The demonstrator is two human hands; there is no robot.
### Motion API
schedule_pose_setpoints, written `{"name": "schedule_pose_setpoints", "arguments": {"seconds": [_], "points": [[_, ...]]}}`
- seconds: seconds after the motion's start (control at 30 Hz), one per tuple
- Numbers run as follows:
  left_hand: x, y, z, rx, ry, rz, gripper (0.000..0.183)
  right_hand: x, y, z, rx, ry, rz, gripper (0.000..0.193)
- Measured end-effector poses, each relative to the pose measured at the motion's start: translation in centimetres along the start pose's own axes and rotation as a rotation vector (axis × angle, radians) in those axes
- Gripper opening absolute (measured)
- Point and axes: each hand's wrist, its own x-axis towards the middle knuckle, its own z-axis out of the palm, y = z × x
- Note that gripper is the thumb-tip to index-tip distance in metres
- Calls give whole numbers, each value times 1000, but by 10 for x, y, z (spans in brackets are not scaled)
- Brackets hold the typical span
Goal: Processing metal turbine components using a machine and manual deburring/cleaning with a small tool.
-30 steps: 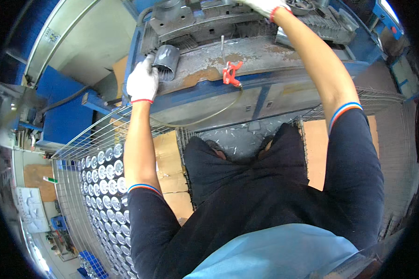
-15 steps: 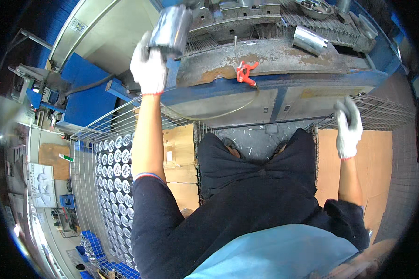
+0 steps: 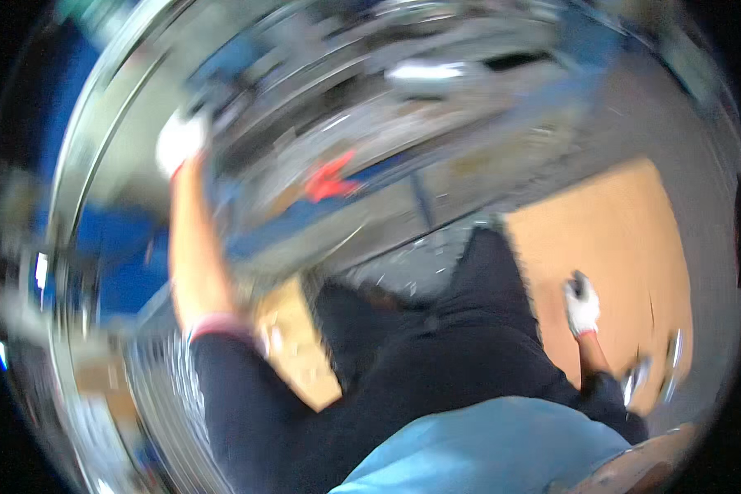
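Motion blurs most of the view. My left hand (image 3: 184, 142), in a white glove with dark fingertips, is stretched far out at the upper left, at the left end of the machine. Its fingers are smeared, and I cannot make out whether a metal cylinder is in them. My right hand (image 3: 582, 305), gloved the same way, hangs over the brown cardboard sheet (image 3: 609, 222) on the right. It appears to hold nothing, its thumb slightly apart from the fingers. Beyond its forearm are two shiny metal cylinders (image 3: 673, 362). Another silver cylinder (image 3: 426, 72) lies on the machine bench.
A red air gun (image 3: 332, 177) is at the front edge of the machine bench (image 3: 469, 111). On the left stands a wire cage (image 3: 160, 403), its contents blurred. More cardboard (image 3: 292, 337) lies to the left of my legs. Pale scraps dot the dark floor (image 3: 420, 257).
The view has swung to the right. My left hand appears farther left, and the cylinder it held is no longer distinguishable. My right hand has come down and back over the cardboard.
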Motion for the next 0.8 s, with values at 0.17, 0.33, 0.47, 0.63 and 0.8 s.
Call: {"name": "schedule_pose_setpoints", "arguments": {"seconds": [0.17, 0.33, 0.47, 0.63, 0.8], "points": [[38, -21, 24, -59, -122, 146, 64, -26, 27, -3, -93, -17, 165, 61], [86, -53, 85, -368, 214, 546, 38, -33, 21, 10, 5, 12, 186, 56], [50, -30, 47, -396, -1, 413, 39, -33, 19, 13, 25, 47, 179, 57], [26, -14, 4, -363, -1, 419, 38, -35, 28, 21, 9, 13, 216, 58], [38, -49, 30, -807, -185, 513, 42, -41, 39, 30, -17, 43, 177, 59]]}}
